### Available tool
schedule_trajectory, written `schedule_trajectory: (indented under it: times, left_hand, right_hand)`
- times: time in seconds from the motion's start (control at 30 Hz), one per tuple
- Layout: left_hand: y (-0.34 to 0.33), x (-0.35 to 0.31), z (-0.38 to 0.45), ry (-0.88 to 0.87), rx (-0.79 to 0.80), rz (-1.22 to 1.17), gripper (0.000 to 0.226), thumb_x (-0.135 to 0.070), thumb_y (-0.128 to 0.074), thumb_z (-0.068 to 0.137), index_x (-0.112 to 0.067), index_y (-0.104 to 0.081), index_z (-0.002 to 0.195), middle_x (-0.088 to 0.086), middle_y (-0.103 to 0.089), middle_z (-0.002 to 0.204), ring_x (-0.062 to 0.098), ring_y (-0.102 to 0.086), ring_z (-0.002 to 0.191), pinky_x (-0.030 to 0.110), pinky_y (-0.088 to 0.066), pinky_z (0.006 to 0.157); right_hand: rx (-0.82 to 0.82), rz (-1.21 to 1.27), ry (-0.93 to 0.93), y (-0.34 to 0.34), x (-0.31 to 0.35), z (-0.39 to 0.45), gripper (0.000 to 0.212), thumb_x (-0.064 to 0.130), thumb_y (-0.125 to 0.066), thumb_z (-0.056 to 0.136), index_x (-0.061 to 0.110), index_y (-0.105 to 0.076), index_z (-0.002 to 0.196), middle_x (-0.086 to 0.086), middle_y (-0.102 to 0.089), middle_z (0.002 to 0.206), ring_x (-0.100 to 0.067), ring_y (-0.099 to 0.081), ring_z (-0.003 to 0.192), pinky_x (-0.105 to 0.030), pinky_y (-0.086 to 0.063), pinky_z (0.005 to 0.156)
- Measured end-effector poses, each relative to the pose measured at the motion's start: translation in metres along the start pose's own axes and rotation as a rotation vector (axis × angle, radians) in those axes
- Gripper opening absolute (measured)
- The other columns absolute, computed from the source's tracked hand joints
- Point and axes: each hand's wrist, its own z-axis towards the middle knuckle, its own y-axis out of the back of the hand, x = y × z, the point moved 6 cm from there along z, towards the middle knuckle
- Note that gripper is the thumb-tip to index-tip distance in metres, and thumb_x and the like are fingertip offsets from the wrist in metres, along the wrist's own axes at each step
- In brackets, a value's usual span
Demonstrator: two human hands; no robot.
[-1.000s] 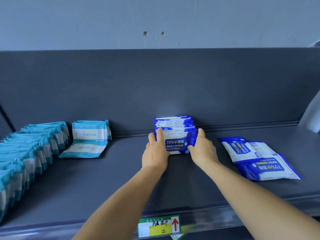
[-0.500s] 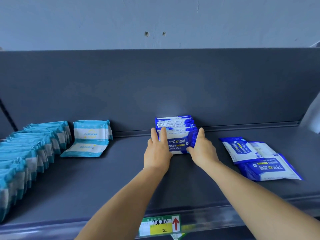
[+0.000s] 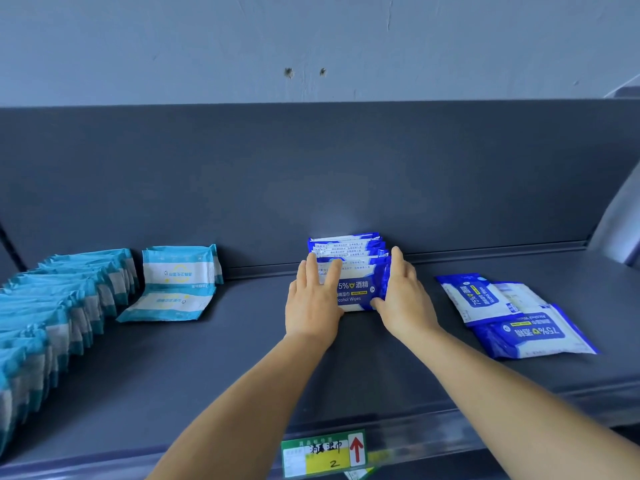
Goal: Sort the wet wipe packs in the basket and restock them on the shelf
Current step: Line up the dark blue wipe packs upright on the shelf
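Pressing on both sides, your left hand (image 3: 313,303) and right hand (image 3: 403,299) lie flat with straight fingers against the row of dark blue packs (image 3: 353,268) standing at the back of the shelf (image 3: 242,358). Two more dark blue packs (image 3: 512,313) lie flat to your right. Light blue packs (image 3: 52,306) stand in a long row on your left.

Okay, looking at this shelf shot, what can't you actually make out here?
Head view only:
- Basket: not in the frame at all.
- Row of dark blue packs: the front pack hides those behind, so no count; the left hand and right hand cover its side edges.
- Row of light blue packs: cut off by the left edge.
- Shelf label: small print too small and blurred.
- Two loose dark blue packs: whether a third lies beneath them.
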Motion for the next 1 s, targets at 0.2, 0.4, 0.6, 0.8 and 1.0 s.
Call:
schedule_trajectory:
  times: [0.2,0.4,0.6,0.8,1.0]
  left_hand:
    - [-0.009,0.0,0.013,-0.042,-0.008,0.078,0.075,-0.038,-0.053,0.095,-0.031,-0.004,0.152,0.007,0.002,0.159,0.026,0.006,0.147,0.034,-0.009,0.117]
    - [-0.01,-0.006,0.012,-0.074,-0.001,0.117,0.075,-0.042,-0.044,0.098,-0.019,0.001,0.153,0.006,0.01,0.16,0.025,0.018,0.146,0.039,0.005,0.118]
    - [-0.014,-0.004,0.02,-0.104,0.001,0.248,0.081,-0.025,-0.052,0.096,-0.013,0.004,0.152,0.006,0.001,0.16,0.026,0.004,0.148,0.04,0.001,0.118]
    - [-0.01,-0.008,0.014,-0.113,0.018,0.268,0.081,-0.035,-0.047,0.097,-0.013,0.009,0.152,0.005,0.004,0.161,0.024,0.01,0.147,0.045,0.007,0.117]
    - [-0.004,-0.01,0.01,-0.119,0.043,0.308,0.087,-0.037,-0.049,0.096,-0.011,0.012,0.151,0.006,0.007,0.16,0.024,0.011,0.147,0.047,0.009,0.116]
  right_hand:
    - [-0.053,-0.262,0.191,-0.001,0.01,0.009,0.084,0.021,-0.058,0.094,0.02,0.002,0.153,0.005,0.004,0.161,-0.021,-0.006,0.147,-0.034,-0.024,0.114]
    - [-0.034,-0.353,0.212,-0.004,0.01,0.016,0.075,0.016,-0.05,0.097,0.017,0.001,0.153,0.004,0.004,0.161,-0.02,0.005,0.148,-0.034,-0.008,0.119]
    - [-0.032,-0.366,0.258,-0.004,0.015,0.019,0.072,0.015,-0.048,0.098,0.023,-0.003,0.153,0.007,0.002,0.161,-0.017,0.006,0.148,-0.031,-0.005,0.118]
    - [0.003,-0.368,0.269,-0.003,0.012,0.017,0.078,0.015,-0.05,0.097,0.022,0.002,0.153,0.007,0.007,0.161,-0.016,0.011,0.148,-0.032,-0.002,0.118]
    - [0.023,-0.403,0.288,-0.001,0.017,0.012,0.084,0.024,-0.053,0.096,0.019,0.009,0.153,0.006,0.013,0.16,-0.015,0.016,0.147,-0.033,0.002,0.119]
